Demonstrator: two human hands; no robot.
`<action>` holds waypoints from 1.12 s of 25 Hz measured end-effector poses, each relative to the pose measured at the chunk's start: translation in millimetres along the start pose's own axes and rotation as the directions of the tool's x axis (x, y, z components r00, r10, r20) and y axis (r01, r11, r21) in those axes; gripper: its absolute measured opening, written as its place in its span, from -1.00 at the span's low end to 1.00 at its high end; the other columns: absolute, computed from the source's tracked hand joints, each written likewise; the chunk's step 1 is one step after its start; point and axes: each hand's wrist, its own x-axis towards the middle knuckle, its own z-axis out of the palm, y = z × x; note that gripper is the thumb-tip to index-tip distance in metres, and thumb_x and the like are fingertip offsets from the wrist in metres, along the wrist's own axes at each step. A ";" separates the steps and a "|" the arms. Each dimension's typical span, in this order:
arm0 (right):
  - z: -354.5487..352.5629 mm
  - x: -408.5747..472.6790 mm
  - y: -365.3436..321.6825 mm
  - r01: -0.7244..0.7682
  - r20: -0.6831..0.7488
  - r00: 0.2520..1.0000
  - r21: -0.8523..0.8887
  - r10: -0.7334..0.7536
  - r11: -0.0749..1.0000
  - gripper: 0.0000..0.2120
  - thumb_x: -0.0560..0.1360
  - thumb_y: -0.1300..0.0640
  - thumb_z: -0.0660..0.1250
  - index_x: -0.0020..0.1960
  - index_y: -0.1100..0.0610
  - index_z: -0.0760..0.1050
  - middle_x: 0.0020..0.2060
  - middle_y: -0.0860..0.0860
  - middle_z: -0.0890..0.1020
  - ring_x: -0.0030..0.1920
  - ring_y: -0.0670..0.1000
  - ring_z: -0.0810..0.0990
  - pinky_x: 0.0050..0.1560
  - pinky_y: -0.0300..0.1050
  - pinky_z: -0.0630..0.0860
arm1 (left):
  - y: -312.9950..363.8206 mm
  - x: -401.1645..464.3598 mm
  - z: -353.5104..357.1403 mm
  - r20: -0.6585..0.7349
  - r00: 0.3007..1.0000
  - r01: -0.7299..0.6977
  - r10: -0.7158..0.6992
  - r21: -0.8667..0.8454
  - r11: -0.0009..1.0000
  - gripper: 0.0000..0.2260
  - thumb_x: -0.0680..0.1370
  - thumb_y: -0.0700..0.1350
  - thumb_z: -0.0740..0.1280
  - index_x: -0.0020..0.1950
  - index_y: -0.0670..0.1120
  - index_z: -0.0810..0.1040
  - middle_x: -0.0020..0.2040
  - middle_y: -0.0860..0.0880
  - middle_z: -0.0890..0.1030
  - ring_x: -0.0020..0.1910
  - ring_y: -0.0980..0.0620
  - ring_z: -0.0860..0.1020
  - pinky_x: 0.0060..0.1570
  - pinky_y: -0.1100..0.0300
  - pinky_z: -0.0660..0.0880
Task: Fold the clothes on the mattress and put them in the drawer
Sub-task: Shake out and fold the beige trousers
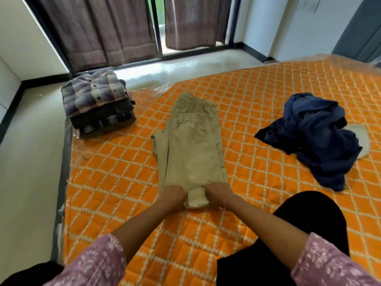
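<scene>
Beige trousers (191, 145) lie lengthwise on the orange quilted mattress (115, 182), folded leg over leg, waistband at the far end. My left hand (174, 196) and my right hand (218, 193) grip the near leg ends, fingers curled into the cloth, which bunches between them. A stack of folded clothes (97, 104) with a checked shirt on top sits at the mattress's far left corner. A crumpled pile of dark blue clothes (315, 137) lies to the right. No drawer is in view.
The mattress sits low on a pale floor (31, 172), wrapped in clear plastic at its edges. Curtained glass doors (127, 27) stand at the back. A white item (360, 137) peeks from under the blue pile. My knee in black cloth (309, 219) rests at the lower right.
</scene>
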 end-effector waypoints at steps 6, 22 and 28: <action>4.3 -20.4 4.8 0.072 0.549 0.823 0.145 -0.141 0.987 -0.85 0.46 0.19 0.37 -0.12 0.31 0.58 -0.66 -0.07 0.46 -0.49 0.00 0.48 -0.44 -0.23 0.42 | 10.8 -20.6 -4.4 0.371 0.880 -0.130 0.296 -0.411 0.902 -0.72 0.55 -0.04 0.34 0.10 -0.24 0.59 -0.14 -0.16 0.60 -0.19 -0.08 0.57 -0.15 0.17 0.49; -77.6 145.3 84.8 -0.065 -0.035 0.852 0.983 0.522 0.171 -0.52 0.41 0.24 0.43 0.32 0.20 0.45 0.17 0.14 0.55 0.15 0.12 0.54 0.02 -0.13 0.46 | -76.0 132.1 -61.4 0.047 0.781 0.121 -0.622 -0.989 0.079 -0.62 0.51 -0.13 0.38 0.29 -0.23 0.47 0.23 -0.14 0.53 0.19 -0.13 0.50 0.09 0.11 0.42; -81.9 155.5 87.2 0.083 -0.247 0.785 0.951 0.569 0.297 -0.95 0.41 0.22 0.40 -0.14 0.15 0.63 -0.23 0.01 0.62 -0.11 0.03 0.60 -0.19 -0.19 0.39 | -92.5 138.1 -65.8 -0.042 0.854 -0.090 -0.518 -0.994 -0.068 -0.82 0.44 -0.28 0.43 -0.28 -0.11 0.48 -0.29 -0.04 0.51 -0.18 -0.02 0.47 -0.21 0.17 0.38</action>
